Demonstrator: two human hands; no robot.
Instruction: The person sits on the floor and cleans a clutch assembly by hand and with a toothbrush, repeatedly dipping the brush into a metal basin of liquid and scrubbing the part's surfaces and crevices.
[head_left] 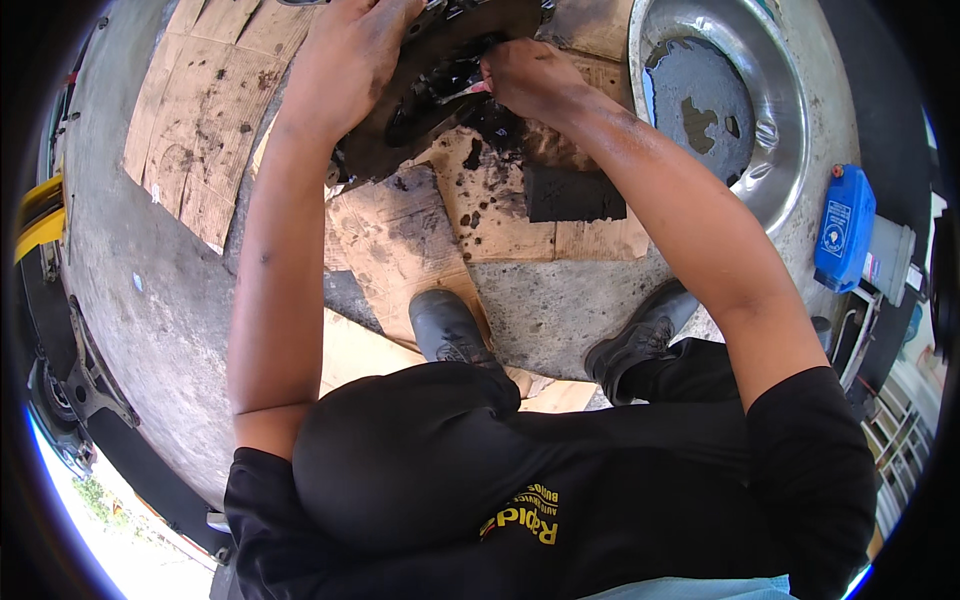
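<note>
1. Dark metal part (425, 95): upper centre of the frame, cut by the top edge; oily, with recesses. Its underside is mostly out of sight.
2. Progress: the part is judged to be mid-handling, with both hands at it. No finished step can be confirmed; what is left cannot be determined from this view.
3. Left hand (362, 45): at the part's upper-left edge, fingers bent and partly cut off by the frame. Whether the grip pinches the edge or merely rests there, I cannot tell.
4. Right hand (530, 78): at the part's right side, fingers curled inward. A small pinkish patch shows at the fingertips; its nature and how tightly the grip closes cannot be told.
5. Below: stained cardboard (400, 225) on the concrete floor (545, 310), bearing a black rectangular piece (575, 195) at upper centre-right.
6. Upper right: silver basin (788, 110) with dark contents; beyond it, a blue container (845, 228).
</note>
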